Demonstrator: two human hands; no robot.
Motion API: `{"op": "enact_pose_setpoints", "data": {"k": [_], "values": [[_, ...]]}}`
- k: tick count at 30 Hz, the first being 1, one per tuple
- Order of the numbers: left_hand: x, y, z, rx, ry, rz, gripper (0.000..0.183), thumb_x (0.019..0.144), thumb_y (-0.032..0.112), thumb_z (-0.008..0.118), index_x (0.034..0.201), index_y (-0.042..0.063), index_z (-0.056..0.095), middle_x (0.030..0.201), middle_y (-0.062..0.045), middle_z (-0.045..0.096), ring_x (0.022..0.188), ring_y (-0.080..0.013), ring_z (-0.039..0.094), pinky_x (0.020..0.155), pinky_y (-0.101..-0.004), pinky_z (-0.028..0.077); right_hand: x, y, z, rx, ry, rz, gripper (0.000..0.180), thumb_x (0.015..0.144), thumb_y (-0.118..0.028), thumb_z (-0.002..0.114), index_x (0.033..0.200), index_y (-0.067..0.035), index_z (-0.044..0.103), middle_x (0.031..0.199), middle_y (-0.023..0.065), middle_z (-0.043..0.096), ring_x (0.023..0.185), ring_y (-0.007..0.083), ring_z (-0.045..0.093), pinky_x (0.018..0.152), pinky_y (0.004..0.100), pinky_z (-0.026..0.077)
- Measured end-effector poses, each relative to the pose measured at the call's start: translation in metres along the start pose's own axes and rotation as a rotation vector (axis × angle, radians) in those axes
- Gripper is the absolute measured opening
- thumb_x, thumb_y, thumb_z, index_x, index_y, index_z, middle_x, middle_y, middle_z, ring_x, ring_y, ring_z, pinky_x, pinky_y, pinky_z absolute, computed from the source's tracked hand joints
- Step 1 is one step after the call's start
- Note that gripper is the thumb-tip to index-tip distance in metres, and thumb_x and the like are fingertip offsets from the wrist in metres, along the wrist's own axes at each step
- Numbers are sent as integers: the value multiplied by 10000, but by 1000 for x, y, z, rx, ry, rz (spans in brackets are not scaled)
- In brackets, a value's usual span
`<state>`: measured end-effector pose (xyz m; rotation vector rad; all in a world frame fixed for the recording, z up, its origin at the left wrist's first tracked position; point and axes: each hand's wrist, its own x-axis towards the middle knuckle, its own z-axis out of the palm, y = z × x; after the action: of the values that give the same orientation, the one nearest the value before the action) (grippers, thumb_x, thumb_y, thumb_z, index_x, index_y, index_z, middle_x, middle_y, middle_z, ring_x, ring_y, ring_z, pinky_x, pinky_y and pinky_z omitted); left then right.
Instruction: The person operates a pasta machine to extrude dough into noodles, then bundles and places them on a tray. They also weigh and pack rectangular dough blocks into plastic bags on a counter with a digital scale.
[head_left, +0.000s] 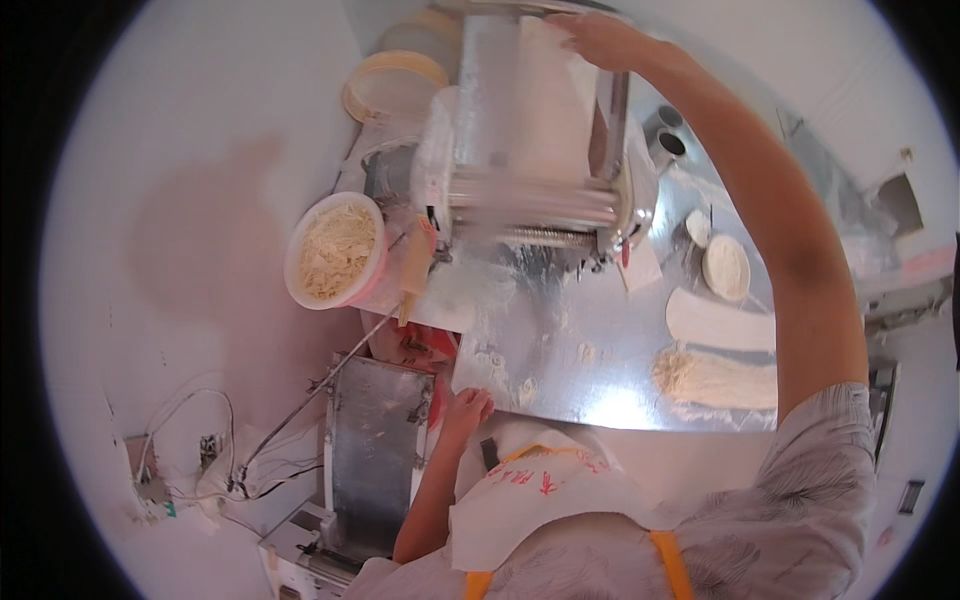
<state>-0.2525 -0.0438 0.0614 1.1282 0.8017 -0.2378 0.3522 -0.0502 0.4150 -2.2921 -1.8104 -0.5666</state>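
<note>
A pasta-sheeting machine with metal rollers stands on the metal table. A pale dough sheet lies over its upper slope. My right hand reaches to the top of the machine and touches the sheet's upper right edge; whether the fingers grip it cannot be told. My left hand is low beside the table's front left corner, fingers curled, with nothing visible in it. On the right side of the table lie a flat dough strip and a bundle of cut noodles.
At the left is a white bowl of noodles or dough scraps. A round sieve stands behind it. A flour bowl is on the floured metal table. Another metal machine stands below left, near a rod and cables.
</note>
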Motion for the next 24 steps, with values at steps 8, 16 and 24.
{"op": "enact_pose_setpoints", "data": {"k": [8, 16, 24], "values": [[-4, 10, 21, 61, 77, -79, 248, 1037, 253, 622, 1059, 12, 677, 901, -39, 702, 788, -104, 651, 725, -255, 518, -143, -78, -63, 311, 437, 551, 378, 1021, -337, 597, 1211, -25, 693, 1052, 169, 742, 1005, 309, 706, 894, 388, 528], [-19, 8, 66, 202, 147, -194, 246, 1039, 241, 619, 1055, 4, 684, 948, -65, 729, 844, -124, 686, 765, -272, 540, -431, -71, 205, 222, -162, 1211, 714, 803, -431, 842, 1272, 37, 576, 1232, 259, 635, 1194, 438, 593, 993, 507, 488], [-30, -20, 135, 191, 117, -195, 280, 1038, 273, 619, 1066, 1, 679, 925, -41, 715, 843, -117, 677, 773, -277, 547, -391, -104, 204, 92, -425, 1435, 765, 699, -398, 924, 1261, -3, 588, 1254, 206, 623, 1252, 394, 560, 998, 533, 479]]}}
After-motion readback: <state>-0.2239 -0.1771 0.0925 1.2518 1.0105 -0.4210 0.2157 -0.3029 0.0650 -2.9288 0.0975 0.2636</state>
